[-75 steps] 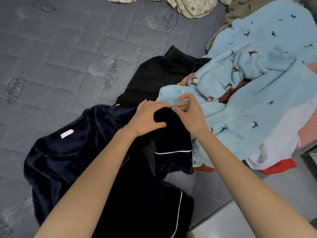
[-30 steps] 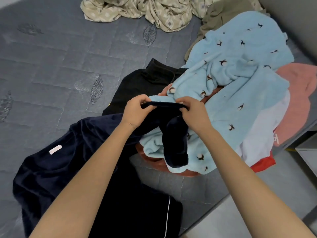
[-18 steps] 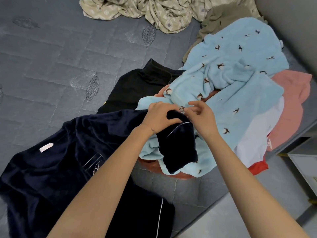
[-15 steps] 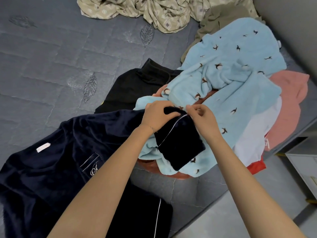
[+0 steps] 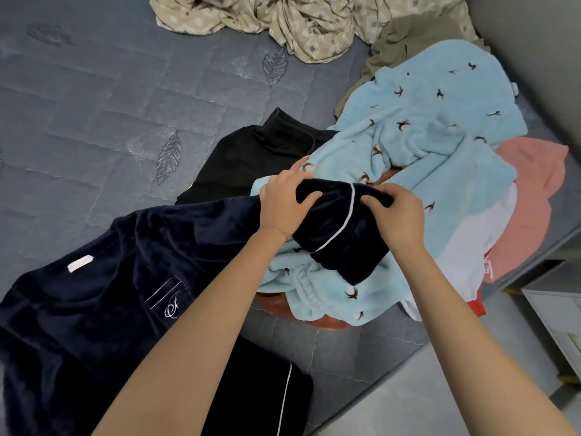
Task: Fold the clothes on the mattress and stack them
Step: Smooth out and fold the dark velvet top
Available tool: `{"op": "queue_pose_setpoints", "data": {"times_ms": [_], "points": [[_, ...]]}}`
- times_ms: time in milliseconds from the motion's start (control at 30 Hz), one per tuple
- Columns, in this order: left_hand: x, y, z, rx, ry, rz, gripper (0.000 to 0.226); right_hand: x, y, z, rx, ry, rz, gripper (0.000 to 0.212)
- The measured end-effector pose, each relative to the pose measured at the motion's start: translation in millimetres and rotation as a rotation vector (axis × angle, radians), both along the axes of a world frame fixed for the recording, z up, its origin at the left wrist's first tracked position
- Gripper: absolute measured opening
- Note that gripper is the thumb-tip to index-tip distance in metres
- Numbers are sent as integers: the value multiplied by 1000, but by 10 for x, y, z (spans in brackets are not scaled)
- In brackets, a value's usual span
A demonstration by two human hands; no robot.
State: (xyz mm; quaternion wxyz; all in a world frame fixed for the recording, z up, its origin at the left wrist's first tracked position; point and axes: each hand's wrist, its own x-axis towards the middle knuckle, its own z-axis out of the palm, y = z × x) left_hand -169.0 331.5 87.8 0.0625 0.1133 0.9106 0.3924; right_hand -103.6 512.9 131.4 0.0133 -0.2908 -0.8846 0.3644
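Note:
A dark navy fleece top (image 5: 103,297) with white piping, a small white label and an embroidered pocket lies spread over the grey quilted mattress (image 5: 94,127). Its sleeve (image 5: 339,234) is stretched across a pile of clothes. My left hand (image 5: 284,204) grips the sleeve just above the cuff. My right hand (image 5: 396,215) pinches the cuff end. Under the sleeve lies a light blue fleece garment (image 5: 434,146) printed with small dark birds.
A black garment (image 5: 251,155) lies behind the sleeve. Pink (image 5: 531,196), white (image 5: 468,247), red and rust pieces lie under the blue one. A beige patterned sheet (image 5: 283,20) and an olive cloth (image 5: 405,39) are bunched at the back. The mattress edge runs at lower right.
Both hands have turned the navy sleeve right side out; its piped cuff now shows and the sleeve is pulled out longer to the right over the blue garment.

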Motion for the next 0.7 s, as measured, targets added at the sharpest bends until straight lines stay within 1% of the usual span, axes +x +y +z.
{"op": "queue_pose_setpoints", "data": {"times_ms": [67, 133, 167, 233, 300, 367, 433, 500, 700], "points": [[46, -127, -42, -110, 45, -24, 43, -10, 17, -40, 87, -9, 37, 20], [114, -264, -81, -226, 52, -40, 53, -28, -11, -75, 219, -68, 92, 27], [152, -336, -100, -272, 42, -41, 55, -36, -58, -89, 279, -90, 115, 30], [232, -492, -135, -333, 28, -28, 56, -47, -224, -97, 369, -64, 175, 35], [308, -672, -155, -356, 28, 1, 56, -56, -439, -81, 447, -5, 249, 40], [383, -874, -169, -370, 24, 33, 57, -68, -668, -51, 513, 15, 328, 44], [456, -1089, -191, -392, 23, 63, 58, -74, -899, -32, 542, 14, 422, 49], [538, -1311, -208, -415, 22, 93, 59, -49, -1134, -41, 523, 29, 506, 53], [888, -2071, -229, -458, -5, 222, 61, 115, -1899, -125, 458, 19, 638, 60]]}}
